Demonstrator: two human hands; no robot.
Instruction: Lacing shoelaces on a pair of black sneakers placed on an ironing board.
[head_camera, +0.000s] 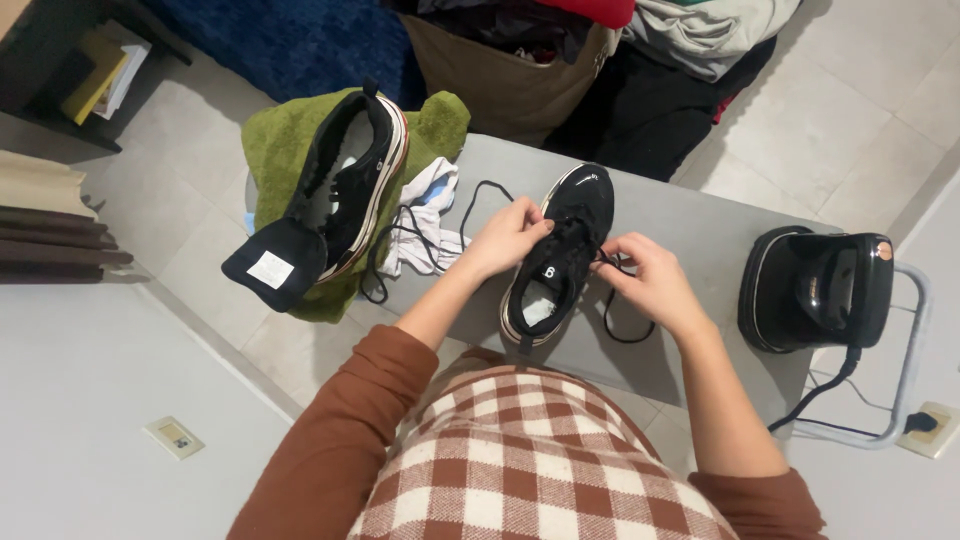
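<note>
A black sneaker (572, 225) with a white-edged sole lies on the grey ironing board (700, 235), toe pointing away from me. My left hand (508, 237) pinches the black shoelace (470, 205) at the sneaker's left side. Fingers of my right hand (645, 277) grip the lace on the right side, where a loop hangs over the board. A second black sneaker (352, 180) rests on a green towel (275, 150) at the board's left end, its loose tongue (275, 262) folded out.
A white cloth (425, 215) lies between the two shoes. A black iron (815, 288) stands on its metal rest at the right, cord running to a wall socket (928, 425). A bag of clothes (510, 70) stands behind the board. Tiled floor surrounds it.
</note>
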